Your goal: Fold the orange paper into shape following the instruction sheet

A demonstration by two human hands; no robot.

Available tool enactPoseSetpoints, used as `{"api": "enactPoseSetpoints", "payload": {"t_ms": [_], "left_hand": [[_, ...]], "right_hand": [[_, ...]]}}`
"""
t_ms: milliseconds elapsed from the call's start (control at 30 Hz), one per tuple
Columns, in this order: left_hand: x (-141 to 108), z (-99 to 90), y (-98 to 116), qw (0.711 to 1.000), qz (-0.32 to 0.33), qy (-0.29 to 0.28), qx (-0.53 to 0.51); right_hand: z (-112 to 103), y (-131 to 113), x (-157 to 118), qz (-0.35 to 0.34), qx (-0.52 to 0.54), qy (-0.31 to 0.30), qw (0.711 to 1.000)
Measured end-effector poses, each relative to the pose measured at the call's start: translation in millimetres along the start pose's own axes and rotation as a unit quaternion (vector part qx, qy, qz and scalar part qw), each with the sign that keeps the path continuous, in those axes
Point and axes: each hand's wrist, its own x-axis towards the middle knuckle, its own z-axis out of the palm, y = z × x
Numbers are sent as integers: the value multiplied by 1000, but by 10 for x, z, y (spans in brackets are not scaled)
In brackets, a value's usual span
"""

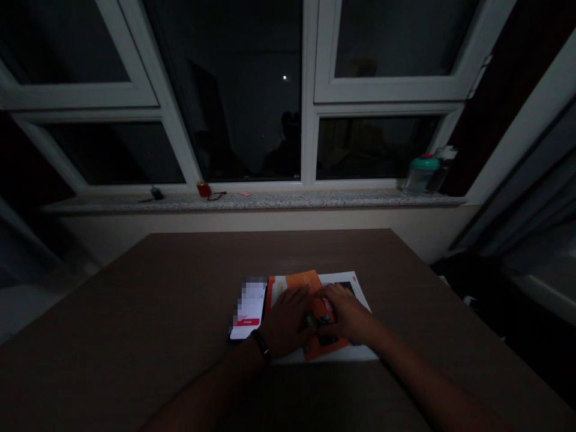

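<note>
An orange printed leaflet [302,279] lies on a larger white printed sheet [359,291] on the dark table. My left hand [285,321] rests flat on the leaflet with its fingers stretched out, a dark band [261,345] round the wrist. From the right, my right hand [348,315] curls its fingers and thumb over the leaflet's right part. The fingertips lie close to my left hand, and part of the print shows between them. Just left of my left hand is a phone [249,309] with its screen lit. Both hands cover much of the leaflet.
Brown tabletop [180,288] spreads around the papers. Beyond it, a speckled windowsill [270,200] holds a small red jar [203,189], a small dark bottle [156,192] and a teal-lidded bottle [420,174]. Dark windows rise behind. The room is dim.
</note>
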Motion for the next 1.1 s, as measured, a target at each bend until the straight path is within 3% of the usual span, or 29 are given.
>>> {"api": "enactPoseSetpoints", "payload": {"t_ms": [133,233,433,633,1100], "left_hand": [[16,40,-22,992,-87,82,28],[27,39,-34,985,-128,110,42],[28,35,-10,985,-135,93,46],[26,38,-6,981,-146,111,64],[35,11,-24,983,-144,106,31]], "right_hand": [[8,33,13,19,16,7,1000],[10,57,23,26,30,13,999],[13,104,23,28,54,22,998],[28,146,29,27,62,29,997],[-33,66,7,5,61,38,997]]}}
